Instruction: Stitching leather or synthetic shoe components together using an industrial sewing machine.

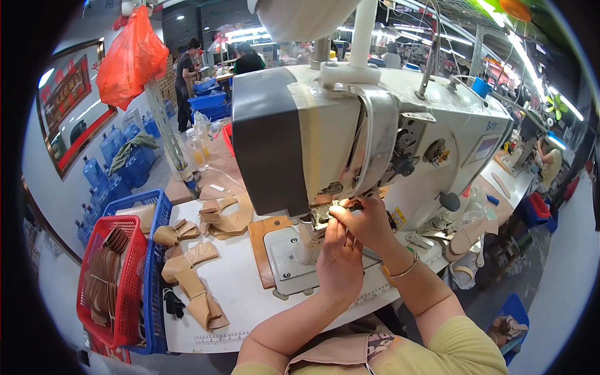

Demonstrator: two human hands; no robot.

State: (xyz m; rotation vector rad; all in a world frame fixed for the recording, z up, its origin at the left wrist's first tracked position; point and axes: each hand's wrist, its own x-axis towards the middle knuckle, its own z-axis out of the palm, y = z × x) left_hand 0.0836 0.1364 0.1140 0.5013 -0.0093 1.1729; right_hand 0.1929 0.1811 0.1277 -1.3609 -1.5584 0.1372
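Observation:
A large white and dark grey industrial sewing machine (369,125) stands right in front of me. My left hand (339,265) is raised below its head, close to the needle area, with the fingers closed together and pointing up. Just beside it, my right hand (370,226) has its thumb and fingers pinched, meeting the left fingertips under a bright lamp. Whatever is between the fingers is too small to make out. Under the hands lies the metal needle plate (284,256), with a brown board (259,244) along its left side.
Tan cut pieces (194,281) lie in stacks on the white table (231,300). At the left, a red basket (112,331) of bundled brown pieces sits against a blue basket (156,300). A red plastic bag (131,59) hangs above. Other people work farther back.

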